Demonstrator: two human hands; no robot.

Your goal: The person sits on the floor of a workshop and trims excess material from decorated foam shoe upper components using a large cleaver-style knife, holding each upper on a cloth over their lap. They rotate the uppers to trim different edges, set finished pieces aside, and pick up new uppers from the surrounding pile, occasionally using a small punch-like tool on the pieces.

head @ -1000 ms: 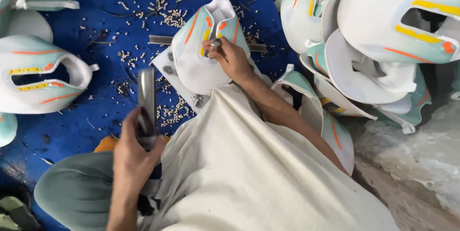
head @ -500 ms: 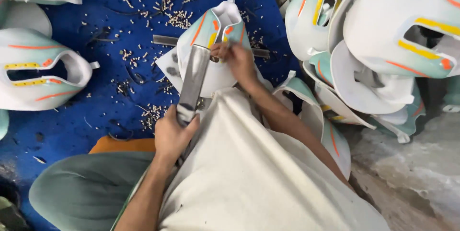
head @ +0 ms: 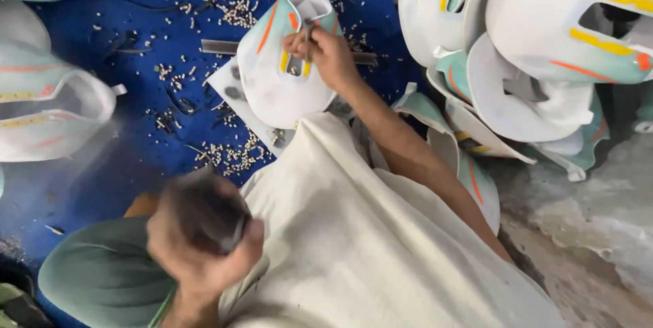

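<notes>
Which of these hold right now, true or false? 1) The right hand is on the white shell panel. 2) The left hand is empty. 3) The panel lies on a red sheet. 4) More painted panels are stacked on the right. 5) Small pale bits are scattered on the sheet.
1) True: the right hand holds a thin tool against the white shell panel.
2) False: the left hand grips a dark tool, blurred.
3) False: it lies on a blue sheet.
4) True: stacked panels sit at the right.
5) True: pale bits dot the sheet.
</notes>
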